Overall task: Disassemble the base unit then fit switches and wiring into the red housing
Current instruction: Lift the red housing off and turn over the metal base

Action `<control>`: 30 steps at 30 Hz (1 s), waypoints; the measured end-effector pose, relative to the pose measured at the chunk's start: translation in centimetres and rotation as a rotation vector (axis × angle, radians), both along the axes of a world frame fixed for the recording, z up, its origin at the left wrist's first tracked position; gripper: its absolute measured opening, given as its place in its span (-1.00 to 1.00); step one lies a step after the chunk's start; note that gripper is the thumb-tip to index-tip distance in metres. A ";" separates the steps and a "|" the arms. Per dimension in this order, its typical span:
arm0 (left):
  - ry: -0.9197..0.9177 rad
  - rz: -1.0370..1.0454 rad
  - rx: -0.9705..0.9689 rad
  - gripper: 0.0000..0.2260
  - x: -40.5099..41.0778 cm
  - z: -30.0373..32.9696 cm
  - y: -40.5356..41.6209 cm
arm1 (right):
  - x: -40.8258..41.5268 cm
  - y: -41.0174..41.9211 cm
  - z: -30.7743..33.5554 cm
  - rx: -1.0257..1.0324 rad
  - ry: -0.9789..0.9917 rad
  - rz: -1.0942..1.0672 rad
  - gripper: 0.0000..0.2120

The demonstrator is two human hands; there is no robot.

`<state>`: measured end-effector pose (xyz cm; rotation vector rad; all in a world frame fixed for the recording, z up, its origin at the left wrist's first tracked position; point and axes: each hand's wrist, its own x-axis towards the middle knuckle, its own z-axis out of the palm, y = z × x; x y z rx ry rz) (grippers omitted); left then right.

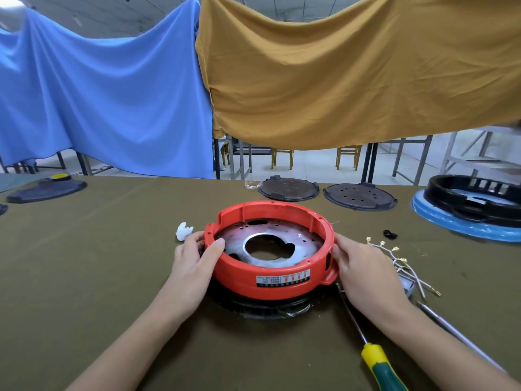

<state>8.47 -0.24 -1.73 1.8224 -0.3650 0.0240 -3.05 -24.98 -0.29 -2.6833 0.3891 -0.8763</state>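
Observation:
The red housing (253, 273), a round ring with a perforated metal plate (239, 244) inside, sits tilted on a black base part (267, 307) in the middle of the table. My left hand (194, 258) grips its left rim, thumb over the edge. My right hand (363, 275) holds its right side by the fingers. White wires with brass terminals (400, 258) lie just right of my right hand. A small white part (183, 231) lies left of the housing, and a small black part (390, 234) lies to the right.
A yellow-and-green screwdriver (377, 362) lies at the front right beside a thin metal tool (451, 328). Two dark round lids (289, 189) (359, 196) lie at the back. A black ring on a blue disc (468, 221) stands far right. Another dark lid (46, 189) is far left.

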 end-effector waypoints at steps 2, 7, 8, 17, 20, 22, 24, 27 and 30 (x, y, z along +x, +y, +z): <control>0.010 0.001 -0.001 -0.91 0.0 -0.1 0.0 | 0.0 0.0 0.0 0.007 -0.005 0.005 -0.74; 0.055 0.013 -0.038 -0.53 0.1 0.1 0.0 | 0.0 -0.1 0.1 0.061 0.020 0.026 -0.73; 0.068 0.034 -0.054 -0.41 0.3 0.1 0.0 | 0.0 -0.2 0.3 0.111 0.004 0.020 -0.73; 0.205 0.060 -0.053 -0.05 2.3 -0.3 0.4 | 1.7 -1.2 3.9 0.591 0.195 0.013 -0.26; 0.244 0.013 -0.020 -0.12 2.4 -0.8 0.6 | 3.1 -1.4 4.4 0.617 0.350 0.081 -0.28; 0.265 -0.038 -0.072 -0.12 2.6 -0.6 0.6 | 3.7 -1.6 4.4 0.616 0.354 0.103 -0.42; 0.267 -0.065 -0.126 -0.12 2.5 -0.4 0.5 | 3.8 -1.7 4.2 0.635 0.323 0.123 -0.56; 0.271 -0.108 -0.262 -0.29 1.7 0.2 0.4 | 3.6 -1.7 4.2 0.705 0.263 0.156 -0.63; 0.214 -0.186 -0.427 -0.45 0.6 1.6 0.3 | 3.2 -1.4 4.5 0.747 0.165 0.236 -0.53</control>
